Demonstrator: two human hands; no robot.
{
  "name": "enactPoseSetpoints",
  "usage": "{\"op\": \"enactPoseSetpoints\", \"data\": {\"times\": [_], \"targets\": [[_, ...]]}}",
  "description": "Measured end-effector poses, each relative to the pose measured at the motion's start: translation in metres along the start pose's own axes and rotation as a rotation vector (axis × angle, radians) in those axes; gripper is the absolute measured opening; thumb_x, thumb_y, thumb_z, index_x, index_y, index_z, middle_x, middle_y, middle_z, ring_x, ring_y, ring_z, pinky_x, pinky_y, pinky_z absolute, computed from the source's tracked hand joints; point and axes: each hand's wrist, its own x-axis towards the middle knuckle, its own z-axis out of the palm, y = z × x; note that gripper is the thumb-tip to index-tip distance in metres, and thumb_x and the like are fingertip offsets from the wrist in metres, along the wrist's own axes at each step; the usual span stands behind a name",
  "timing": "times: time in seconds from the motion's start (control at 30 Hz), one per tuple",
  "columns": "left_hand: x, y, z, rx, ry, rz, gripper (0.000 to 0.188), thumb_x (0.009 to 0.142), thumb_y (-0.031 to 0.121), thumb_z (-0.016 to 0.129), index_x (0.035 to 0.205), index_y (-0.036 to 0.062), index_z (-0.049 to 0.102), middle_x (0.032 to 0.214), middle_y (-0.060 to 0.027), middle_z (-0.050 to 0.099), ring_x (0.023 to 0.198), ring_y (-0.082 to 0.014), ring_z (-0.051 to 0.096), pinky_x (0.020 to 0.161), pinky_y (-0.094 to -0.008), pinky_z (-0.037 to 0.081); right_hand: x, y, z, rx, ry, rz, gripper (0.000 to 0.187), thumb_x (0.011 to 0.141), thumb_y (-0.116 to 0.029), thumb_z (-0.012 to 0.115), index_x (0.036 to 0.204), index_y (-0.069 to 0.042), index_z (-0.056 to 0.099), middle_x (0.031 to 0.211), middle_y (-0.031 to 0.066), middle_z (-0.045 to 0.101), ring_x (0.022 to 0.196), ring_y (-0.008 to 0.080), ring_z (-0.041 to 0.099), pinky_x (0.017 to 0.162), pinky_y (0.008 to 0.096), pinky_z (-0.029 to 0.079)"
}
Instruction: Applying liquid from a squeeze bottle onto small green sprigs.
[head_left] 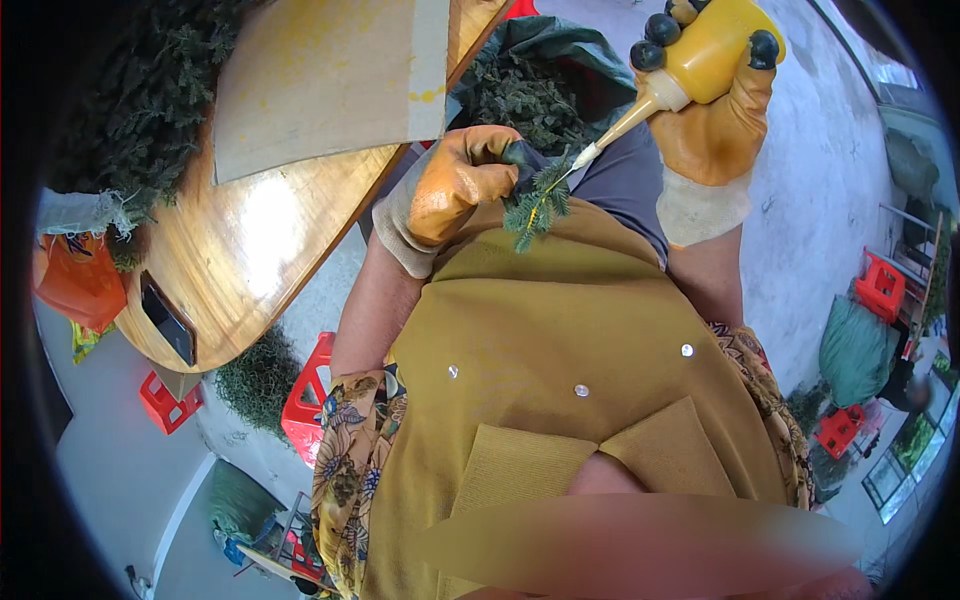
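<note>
Both of my hands wear orange coated work gloves with pale cuffs. Between the fingers of my left hand (462,185) is a small green fir sprig (537,212), held over my lap with its needles pointing down. My right hand (712,130) grips a yellow squeeze bottle (722,50), its fingertips dark. The bottle is tilted so that its long nozzle (622,132) slants down to the left. The white tip is close to the upper end of the sprig; whether they touch I cannot tell. A yellow streak runs along the sprig.
On the wooden table (250,240) at left lie a yellow-stained cardboard sheet (330,80), a heap of green sprigs (140,110), a phone (168,317) and an orange bag (80,280). A green sack of sprigs (530,95) stands ahead. Red stools (308,400) are on the floor.
</note>
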Motion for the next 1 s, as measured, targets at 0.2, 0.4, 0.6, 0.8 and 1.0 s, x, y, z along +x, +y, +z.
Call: {"op": "enactPoseSetpoints", "data": {"times": [0.2,0.4,0.6,0.8,1.0], "targets": [[0.003,-0.013,-0.013,-0.125,-0.075,0.023,0.031,0.089,0.017,0.074,0.11,-0.0055,0.067,0.099,-0.0099,0.075,0.087,-0.0145,0.07,0.076,-0.026,0.055,0.003,0.001,0.003,0.002,0.092,-0.009,0.042,0.092,-0.024,0.068,0.127,-0.002,0.06,0.109,0.0176,0.069,0.09,0.0304,0.066,0.069,0.0422,0.058],[0.007,-0.017,-0.012,-0.267,-0.12,0.002,0.025,0.091,0.01,0.073,0.11,-0.0055,0.067,0.1,-0.0127,0.075,0.088,-0.0201,0.073,0.078,-0.0313,0.059,0.012,-0.011,-0.03,0.037,-0.073,0.068,0.036,0.096,-0.026,0.062,0.124,-0.004,0.062,0.106,0.0147,0.069,0.084,0.0271,0.064,0.063,0.0383,0.055],[0.008,-0.018,-0.013,-0.347,-0.121,-0.097,0.018,0.091,-0.005,0.066,0.109,-0.0066,0.065,0.099,-0.0142,0.074,0.087,-0.0228,0.073,0.078,-0.0344,0.061,0.016,-0.01,-0.017,0.024,0.143,-0.104,0.037,0.097,-0.028,0.062,0.125,-0.005,0.062,0.109,0.0136,0.069,0.085,0.0277,0.063,0.066,0.0389,0.054],[0.011,-0.015,-0.007,-0.454,-0.179,-0.083,0.024,0.09,-0.007,0.066,0.114,-0.0065,0.064,0.102,-0.0164,0.073,0.089,-0.0274,0.074,0.081,-0.0398,0.063,0.017,-0.024,-0.03,0.045,0.01,-0.04,0.04,0.097,-0.029,0.063,0.129,-0.005,0.061,0.114,0.015,0.069,0.092,0.029,0.063,0.071,0.0417,0.055],[0.013,-0.022,-0.014,-0.358,-0.14,-0.056,0.036,0.092,-0.008,0.063,0.128,-0.0074,0.056,0.113,-0.0188,0.07,0.095,-0.0293,0.074,0.084,-0.0421,0.063,0.002,-0.009,0.003,0.089,-0.026,-0.05,0.041,0.093,-0.028,0.066,0.127,-0.005,0.061,0.115,0.0149,0.067,0.096,0.03,0.065,0.072,0.0423,0.058]]}}
